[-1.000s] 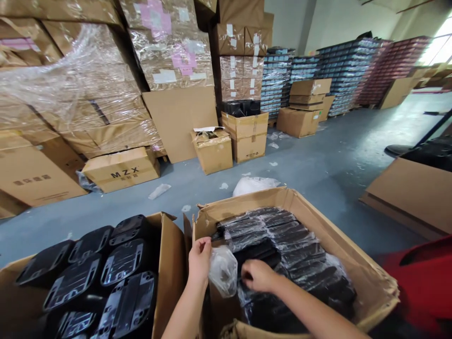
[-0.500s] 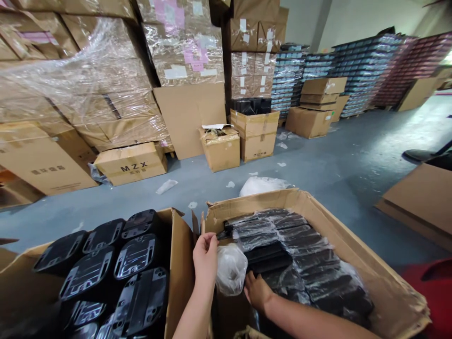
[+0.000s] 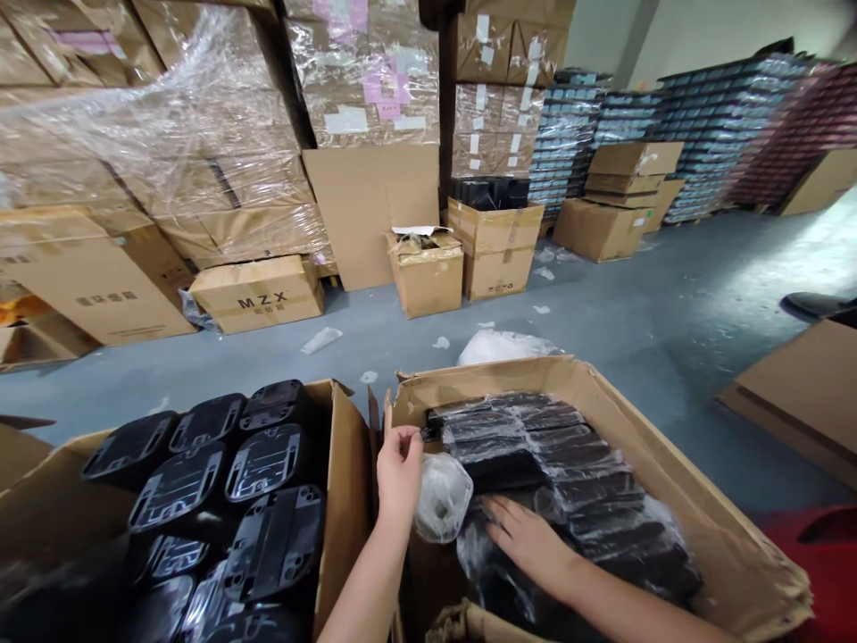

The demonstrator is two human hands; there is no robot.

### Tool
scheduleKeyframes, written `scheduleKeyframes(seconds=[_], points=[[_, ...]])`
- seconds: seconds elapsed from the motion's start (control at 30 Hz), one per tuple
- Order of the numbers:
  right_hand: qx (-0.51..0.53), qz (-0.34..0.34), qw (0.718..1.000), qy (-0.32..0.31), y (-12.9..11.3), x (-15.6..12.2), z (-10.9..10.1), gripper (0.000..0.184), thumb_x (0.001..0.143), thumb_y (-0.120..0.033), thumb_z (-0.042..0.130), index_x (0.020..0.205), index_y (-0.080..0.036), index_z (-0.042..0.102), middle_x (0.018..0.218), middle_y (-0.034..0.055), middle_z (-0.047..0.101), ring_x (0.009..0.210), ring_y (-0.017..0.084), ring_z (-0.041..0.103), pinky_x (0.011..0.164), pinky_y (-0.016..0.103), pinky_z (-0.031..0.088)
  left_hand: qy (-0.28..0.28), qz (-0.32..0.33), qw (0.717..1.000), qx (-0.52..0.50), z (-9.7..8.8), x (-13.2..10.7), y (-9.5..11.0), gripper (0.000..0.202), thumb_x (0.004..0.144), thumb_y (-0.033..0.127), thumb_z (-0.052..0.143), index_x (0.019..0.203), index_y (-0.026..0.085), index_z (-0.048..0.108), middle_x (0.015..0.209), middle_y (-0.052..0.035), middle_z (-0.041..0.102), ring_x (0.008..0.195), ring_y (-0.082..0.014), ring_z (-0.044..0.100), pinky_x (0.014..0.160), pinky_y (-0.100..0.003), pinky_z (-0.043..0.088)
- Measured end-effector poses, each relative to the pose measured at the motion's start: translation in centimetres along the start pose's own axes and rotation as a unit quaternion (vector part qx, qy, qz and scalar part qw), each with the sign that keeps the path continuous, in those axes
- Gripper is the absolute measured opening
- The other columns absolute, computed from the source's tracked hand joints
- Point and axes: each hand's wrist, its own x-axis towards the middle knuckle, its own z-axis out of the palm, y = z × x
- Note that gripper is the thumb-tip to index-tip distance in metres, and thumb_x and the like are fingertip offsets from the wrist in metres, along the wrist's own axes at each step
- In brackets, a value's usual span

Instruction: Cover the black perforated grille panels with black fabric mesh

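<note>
Crumpled clear plastic bag (image 3: 442, 496) at lower centre, inside open brown cardboard box (image 3: 676, 464), pinched by left hand (image 3: 400, 469). Right hand (image 3: 528, 540) open, flat on film-wrapped black parts (image 3: 569, 473). Best: keep bag lifted, slide part out gently.

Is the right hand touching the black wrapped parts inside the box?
Touching: in the head view, the right hand lies flat on the black wrapped parts.

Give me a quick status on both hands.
Left hand pinching clear plastic bag. Right hand flat on wrapped black parts inside cardboard box. Nothing blocking.
</note>
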Motion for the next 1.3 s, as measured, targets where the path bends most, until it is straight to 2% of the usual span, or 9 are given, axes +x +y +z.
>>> scheduleKeyframes(seconds=[0.2,0.33,0.43,0.63,0.8,0.87,1.0,1.13,1.3], points=[[0.072,0.179,0.98,0.046,3.9,-2.2,-2.9,0.037,0.071,-0.002,0.035,0.096,-0.018,0.058,0.113,0.0087,0.056,0.103,0.019,0.052,0.088,0.034,0.043,0.006,0.004,1.0,0.007,-0.3,0.3,-0.1,0.015,0.063,0.029,0.054,0.069,0.016,0.058,0.061,0.0007,0.058,0.058,-0.0129,0.052,0.057,-0.024,0.041],[0.139,0.351,0.917,0.13,7.1,-4.2,-4.1,0.03,0.072,-0.014,0.036,0.094,-0.018,0.056,0.105,0.0088,0.06,0.096,0.019,0.057,0.084,0.032,0.045,-0.027,0.01,0.998,0.048,0.0,0.4,-0.7,0.013,0.062,0.028,0.053,0.066,0.016,0.057,0.063,-0.0007,0.059,0.062,-0.0154,0.055,0.062,-0.027,0.042],[0.158,0.421,0.885,0.122,8.8,-5.3,-4.5,0.027,0.071,-0.017,0.036,0.093,-0.018,0.052,0.091,0.0072,0.064,0.081,0.019,0.061,0.073,0.031,0.047,-0.074,0.017,0.994,0.075,0.5,0.2,-1.0,0.011,0.063,0.027,0.05,0.065,0.017,0.056,0.063,-0.0014,0.06,0.064,-0.0167,0.055,0.064,-0.029,0.042],[0.16,0.393,0.902,0.076,8.4,-5.0,-4.5,0.016,0.062,-0.01,0.041,0.069,-0.02,0.052,0.077,0.0052,0.061,0.073,0.02,0.059,0.067,0.029,0.043,-0.114,0.032,0.986,0.118,0.7,-0.1,-0.7,0.012,0.064,0.029,0.048,0.067,0.018,0.054,0.066,-0.0019,0.06,0.067,-0.0183,0.056,0.066,-0.03,0.041],[0.183,0.389,0.9,0.071,7.9,-4.5,-4.8,0.012,0.066,-0.014,0.043,0.058,-0.02,0.049,0.064,0.0047,0.059,0.064,0.021,0.057,0.063,0.032,0.041,-0.115,0.035,0.985,0.127,0.4,-0.2,-0.3,0.013,0.064,0.029,0.049,0.067,0.018,0.055,0.066,-0.0023,0.061,0.068,-0.0191,0.057,0.066,-0.03,0.042],[0.198,0.396,0.892,0.089,8.1,-4.8,-5.2,0.013,0.07,-0.019,0.042,0.06,-0.021,0.05,0.067,0.006,0.06,0.068,0.022,0.057,0.066,0.034,0.041,-0.113,0.036,0.985,0.126,0.4,-0.2,-0.2,0.014,0.064,0.03,0.049,0.067,0.018,0.055,0.066,-0.0022,0.061,0.067,-0.019,0.057,0.066,-0.03,0.042],[0.267,0.386,0.871,0.141,8.2,-5.2,-6.1,0.015,0.074,-0.027,0.039,0.064,-0.02,0.048,0.088,0.0089,0.061,0.084,0.021,0.056,0.075,0.033,0.041,-0.105,0.041,0.986,0.119,0.6,-0.4,0.1,0.014,0.063,0.031,0.05,0.065,0.018,0.055,0.064,-0.001,0.06,0.064,-0.0177,0.057,0.065,-0.029,0.042],[0.36,0.371,0.839,0.172,8.6,-5.0,-7.2,0.02,0.074,-0.037,0.041,0.063,-0.021,0.045,0.055,-0.0011,0.053,0.053,0.014,0.051,0.052,0.025,0.042,-0.111,0.044,0.988,0.094,0.8,-0.5,0.4,0.011,0.062,0.028,0.051,0.064,0.018,0.055,0.06,0.0006,0.059,0.06,-0.0155,0.056,0.06,-0.027,0.043],[0.386,0.382,0.807,0.231,9.6,-4.5,-9.4,0.019,0.074,-0.038,0.043,0.07,-0.02,0.047,0.058,-0.0017,0.051,0.055,0.013,0.05,0.053,0.024,0.039,-0.125,0.042,0.985,0.114,0.8,-0.4,-0.2,0.012,0.064,0.029,0.05,0.066,0.019,0.055,0.062,0.0007,0.06,0.06,-0.0154,0.056,0.06,-0.026,0.042]])
